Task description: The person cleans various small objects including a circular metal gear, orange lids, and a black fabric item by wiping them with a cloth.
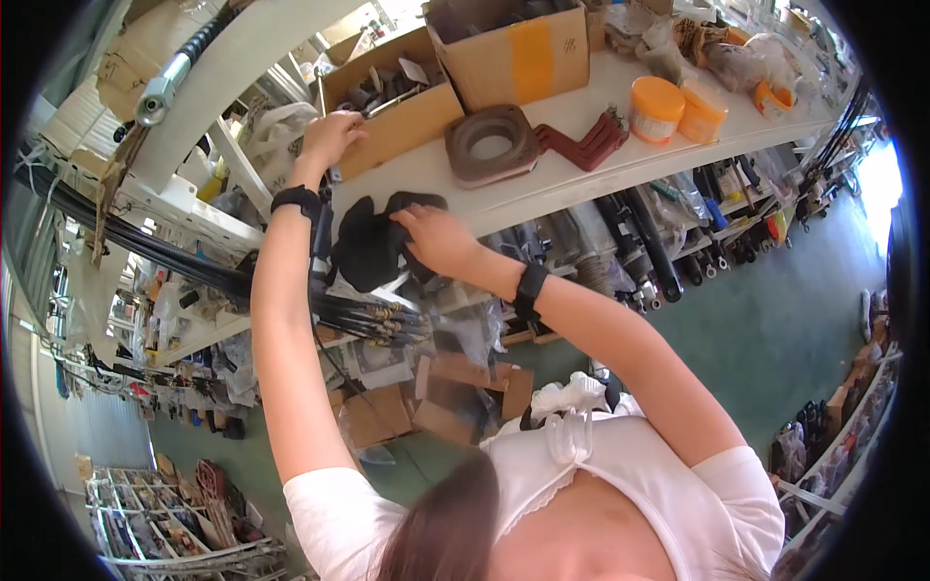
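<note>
My left hand (332, 138) is raised at the near left corner of an open cardboard box (402, 134) on the white shelf (591, 145). Its fingers are curled, and a thin metal rod (395, 103) lies close to their tips; I cannot make out whether they grip it. On the shelf's front edge, my right hand (436, 237) has its fingers bent over a soft-looking, lobed black piece (363, 247). Further right along the shelf are a rusty square block with a round hole (490, 145) and a dark red bent bracket (586, 142).
Behind stands a taller cardboard box (513, 58) with orange tape. Two orange tubs (657, 109) sit at the right. Black hoses (145, 237) cross on the left, and a thick rod end (160, 97) hangs at upper left. Opened cartons (455, 397) lie below on the green floor (736, 320).
</note>
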Tool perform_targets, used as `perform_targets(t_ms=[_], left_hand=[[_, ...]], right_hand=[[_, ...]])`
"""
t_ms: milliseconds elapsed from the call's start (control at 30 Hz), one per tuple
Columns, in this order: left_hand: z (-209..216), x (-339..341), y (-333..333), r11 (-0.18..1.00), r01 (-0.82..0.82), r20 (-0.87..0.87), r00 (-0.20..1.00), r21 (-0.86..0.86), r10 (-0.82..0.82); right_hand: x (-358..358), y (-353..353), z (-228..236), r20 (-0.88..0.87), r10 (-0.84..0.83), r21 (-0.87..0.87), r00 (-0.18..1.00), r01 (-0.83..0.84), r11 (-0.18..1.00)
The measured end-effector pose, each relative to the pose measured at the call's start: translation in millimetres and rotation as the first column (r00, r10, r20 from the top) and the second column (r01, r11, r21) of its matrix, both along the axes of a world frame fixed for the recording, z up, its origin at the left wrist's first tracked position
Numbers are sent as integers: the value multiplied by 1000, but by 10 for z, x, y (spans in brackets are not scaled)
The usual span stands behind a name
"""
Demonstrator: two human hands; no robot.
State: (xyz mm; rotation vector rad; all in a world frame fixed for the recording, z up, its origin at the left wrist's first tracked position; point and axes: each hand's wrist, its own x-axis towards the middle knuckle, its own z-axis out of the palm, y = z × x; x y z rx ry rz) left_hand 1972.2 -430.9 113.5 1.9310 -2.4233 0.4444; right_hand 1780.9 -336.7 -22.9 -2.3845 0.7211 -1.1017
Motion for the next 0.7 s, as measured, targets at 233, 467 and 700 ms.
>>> perform_targets(t_ms=[233, 467, 700], left_hand=[[-274, -100, -187, 998, 43, 32, 999, 35, -44], [15, -131, -364, 969, -21, 125, 992, 247, -11], [80, -73, -398, 945, -28, 69, 998, 326, 6]], right_hand=[[19, 87, 71, -147, -104, -76, 984, 94, 993], [4, 3, -24, -148, -65, -139, 987, 44, 989], [118, -50, -9, -136, -38, -80, 990, 27, 996]])
